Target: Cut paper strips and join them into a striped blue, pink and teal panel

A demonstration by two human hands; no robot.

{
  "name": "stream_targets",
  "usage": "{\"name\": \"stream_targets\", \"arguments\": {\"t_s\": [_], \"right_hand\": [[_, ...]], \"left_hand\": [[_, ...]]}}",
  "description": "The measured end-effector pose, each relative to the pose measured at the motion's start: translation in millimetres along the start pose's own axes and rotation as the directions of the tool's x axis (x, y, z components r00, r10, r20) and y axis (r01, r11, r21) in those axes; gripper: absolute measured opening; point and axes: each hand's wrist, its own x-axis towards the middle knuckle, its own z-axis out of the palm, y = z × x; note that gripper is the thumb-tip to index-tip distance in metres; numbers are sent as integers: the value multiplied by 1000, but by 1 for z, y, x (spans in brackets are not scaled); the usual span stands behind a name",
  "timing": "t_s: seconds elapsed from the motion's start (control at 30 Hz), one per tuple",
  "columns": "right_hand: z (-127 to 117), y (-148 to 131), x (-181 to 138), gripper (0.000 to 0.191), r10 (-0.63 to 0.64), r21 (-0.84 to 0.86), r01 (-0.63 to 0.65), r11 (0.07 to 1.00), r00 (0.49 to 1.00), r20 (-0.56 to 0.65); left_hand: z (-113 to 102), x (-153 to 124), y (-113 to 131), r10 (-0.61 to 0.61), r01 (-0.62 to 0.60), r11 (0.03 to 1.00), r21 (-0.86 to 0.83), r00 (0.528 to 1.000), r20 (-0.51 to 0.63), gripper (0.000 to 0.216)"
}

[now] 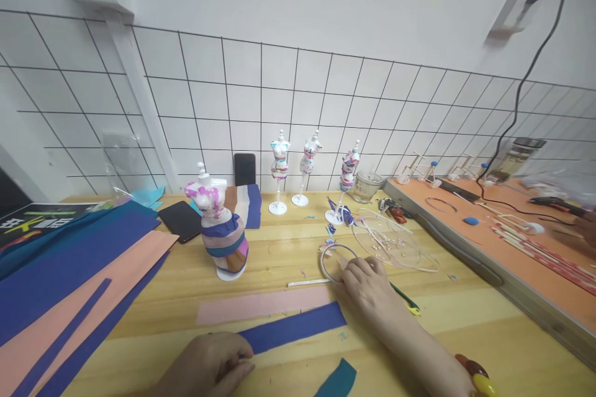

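My left hand [207, 367] rests near the table's front edge with its fingers curled, pinching the left end of a dark blue paper strip [295, 327]. A pink paper strip [263, 304] lies just beyond the blue one. My right hand [367, 288] lies knuckles up, its fingers bent over the edge of a thin white ring [336, 262] and over a green-and-yellow tool [408, 303]. What the fingers hold is hidden. A small dress-form mannequin [218, 229] wrapped in coloured bands stands to the left of the ring.
Three small mannequins [305, 167] stand by the wire grid wall, with a glass cup [367, 185] and a clear plastic dish [388, 240]. Blue and pink paper sheets [69, 285] cover the left. A phone [180, 220] lies there. An orange board [507, 242] with sticks lies on the right.
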Motion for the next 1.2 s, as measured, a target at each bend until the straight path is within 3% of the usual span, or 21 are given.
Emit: {"name": "stream_targets", "arguments": {"t_s": [0.2, 0.43, 0.63, 0.7, 0.83, 0.97, 1.07, 1.2], "right_hand": [[-15, -3, -1, 30, -20, 60, 22, 998, 1000, -20], [-35, -44, 0, 28, -185, 279, 199, 939, 980, -76], [-36, -66, -2, 38, -308, 373, 317, 872, 947, -86], [-35, -69, -1, 43, -333, 390, 340, 856, 939, -86], [-37, -73, 1, 45, -356, 384, 369, 846, 928, -107], [-41, -75, 0, 42, -399, 372, 403, 836, 912, -90], [-44, -76, -1, 41, -434, 343, 445, 828, 894, -113], [-45, -78, 0, 37, -462, 347, 471, 811, 880, -113]], "left_hand": [[-6, -2, 9, -26, 26, 1000, 4, 1000, -4, 21], [10, 0, -7, 41, -92, 976, -196, 967, -250, 24], [7, -3, -3, -141, -103, 821, -561, 917, -374, 36], [4, -4, -1, -199, -89, 807, -583, 890, -411, 33], [2, -1, -1, -270, -5, 870, -492, 831, -486, 41], [3, 2, 0, -153, -79, 907, -413, 852, -500, 17], [3, 2, 3, -12, -172, 928, -332, 873, -488, 23], [2, 0, 9, 55, -203, 936, -286, 890, -452, 24]]}}
